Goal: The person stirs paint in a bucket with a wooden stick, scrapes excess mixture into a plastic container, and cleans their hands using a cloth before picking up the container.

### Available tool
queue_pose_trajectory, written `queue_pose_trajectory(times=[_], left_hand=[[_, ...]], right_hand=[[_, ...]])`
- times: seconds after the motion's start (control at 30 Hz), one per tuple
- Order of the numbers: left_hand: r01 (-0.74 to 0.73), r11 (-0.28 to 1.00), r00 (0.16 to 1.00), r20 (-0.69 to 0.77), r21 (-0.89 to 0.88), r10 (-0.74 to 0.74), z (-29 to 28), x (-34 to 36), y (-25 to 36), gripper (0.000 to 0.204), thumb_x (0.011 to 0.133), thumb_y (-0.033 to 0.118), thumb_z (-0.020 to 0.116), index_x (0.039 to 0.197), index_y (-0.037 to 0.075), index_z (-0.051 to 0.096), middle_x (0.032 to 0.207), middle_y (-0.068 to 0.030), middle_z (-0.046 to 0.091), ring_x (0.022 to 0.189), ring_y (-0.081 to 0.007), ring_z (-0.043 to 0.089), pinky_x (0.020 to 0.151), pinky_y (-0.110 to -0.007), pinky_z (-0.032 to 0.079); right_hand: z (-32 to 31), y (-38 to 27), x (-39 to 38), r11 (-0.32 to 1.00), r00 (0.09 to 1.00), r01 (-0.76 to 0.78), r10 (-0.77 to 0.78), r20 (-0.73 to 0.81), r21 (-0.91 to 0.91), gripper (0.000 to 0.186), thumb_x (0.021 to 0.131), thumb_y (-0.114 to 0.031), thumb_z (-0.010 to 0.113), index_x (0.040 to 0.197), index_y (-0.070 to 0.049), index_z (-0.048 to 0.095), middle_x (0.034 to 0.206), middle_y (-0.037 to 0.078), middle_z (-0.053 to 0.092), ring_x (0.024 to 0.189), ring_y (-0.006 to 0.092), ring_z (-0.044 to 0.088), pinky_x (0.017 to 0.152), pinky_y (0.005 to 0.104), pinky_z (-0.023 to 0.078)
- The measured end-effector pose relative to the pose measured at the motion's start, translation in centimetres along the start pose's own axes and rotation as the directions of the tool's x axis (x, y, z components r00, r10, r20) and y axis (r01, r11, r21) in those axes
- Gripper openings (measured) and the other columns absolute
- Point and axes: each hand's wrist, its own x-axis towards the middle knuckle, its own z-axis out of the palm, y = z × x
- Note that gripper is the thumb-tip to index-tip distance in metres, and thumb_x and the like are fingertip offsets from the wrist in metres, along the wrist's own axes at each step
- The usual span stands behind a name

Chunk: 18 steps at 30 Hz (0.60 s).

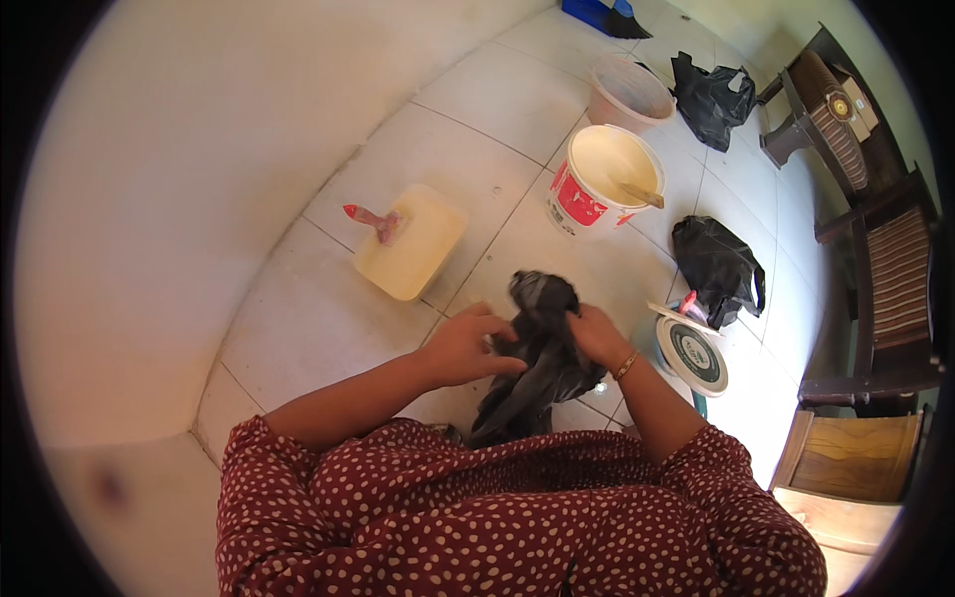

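A crumpled black plastic bag hangs in front of me, its top bunched up. My right hand grips the bag's right side with closed fingers. On the other side, my left hand has its thumb and fingers apart, close against the plastic; whether it touches the bag I cannot tell. Beyond my left hand lies a cream rectangular tray, with a red-tipped handle resting over its edge. Farther off stands a white and red bucket of cream paint, a flat stick leaning in it.
A pinkish tub stands behind the bucket. Two more black bags, a near one and a far one, lie right. A lidded pail sits beside my right forearm. Wooden chairs line the right; a wall bounds the left.
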Motion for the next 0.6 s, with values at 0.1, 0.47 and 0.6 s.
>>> queue_pose_trajectory(times=[0.1,0.47,0.6], left_hand=[[0.336,0.941,0.935,0.14,-0.049,-0.327,-1.7,-1.0,-5.1,0.04,0.081,0.036,0.07,0.098,0.0,0.063,0.1,-0.015,0.061,0.077,-0.0204,0.066,0.063,-0.032,0.054],[0.026,0.391,0.546,-0.315,-0.92,-0.776,-6.3,-6.8,-13.6,0.062,0.09,0.027,0.057,0.134,-0.004,0.027,0.122,-0.0208,0.04,0.103,-0.0377,0.054,0.082,-0.045,0.052],[-0.005,0.417,0.585,-0.341,-0.909,-0.736,-8.0,-5.5,-13.3,0.055,0.09,0.022,0.056,0.13,-0.007,0.032,0.124,-0.0206,0.039,0.103,-0.0384,0.054,0.083,-0.045,0.052]], right_hand=[[-0.8,-0.9,1.0,0.926,0.962,-0.214,0.144,-0.233,-0.31,0.058,0.085,-0.041,0.051,0.123,0.002,0.051,0.115,0.025,0.059,0.098,0.0403,0.059,0.084,0.0418,0.047],[10.8,3.5,2.1,0.66,0.938,0.119,-0.32,-0.135,-0.742,0.073,0.082,-0.04,0.06,0.139,-0.001,0.034,0.146,0.03,0.017,0.126,0.0555,0.027,0.107,0.0554,0.023],[8.1,3.9,7.7,0.619,0.882,0.205,-0.453,-0.132,-0.758,0.066,0.083,-0.032,0.059,0.138,-0.004,0.037,0.144,0.029,0.022,0.125,0.0519,0.03,0.108,0.0533,0.024]])
